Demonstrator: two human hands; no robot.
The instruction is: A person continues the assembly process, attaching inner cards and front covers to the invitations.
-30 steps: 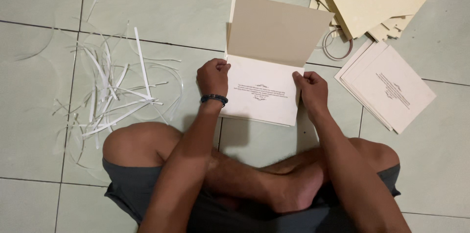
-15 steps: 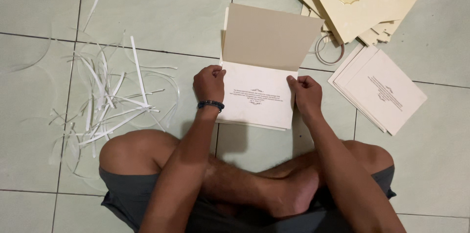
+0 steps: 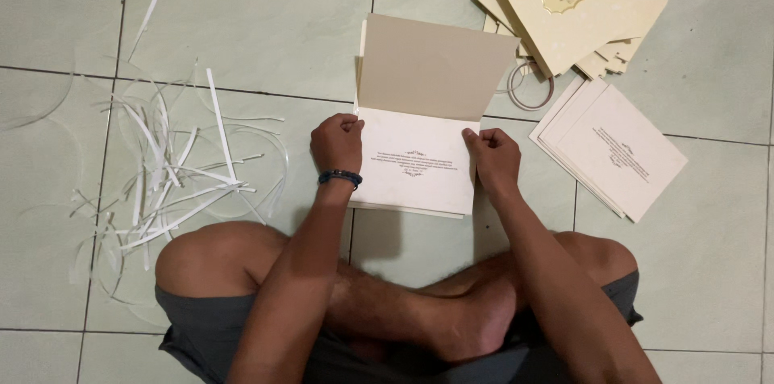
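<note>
Head view showed the left hand and right hand, each grip pinched on the white insert sheet. The open tan card lay just beyond both grips

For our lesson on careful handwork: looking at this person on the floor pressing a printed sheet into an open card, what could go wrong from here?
1. Both hands, left and right, pinch only the sheet's top corners, so it might sit crooked in the card.
2. The strips lie close to the left knee and could be scattered if the leg shifts.
3. The envelope pile is fanned unevenly and overlaps a ring; it may slide.
</note>
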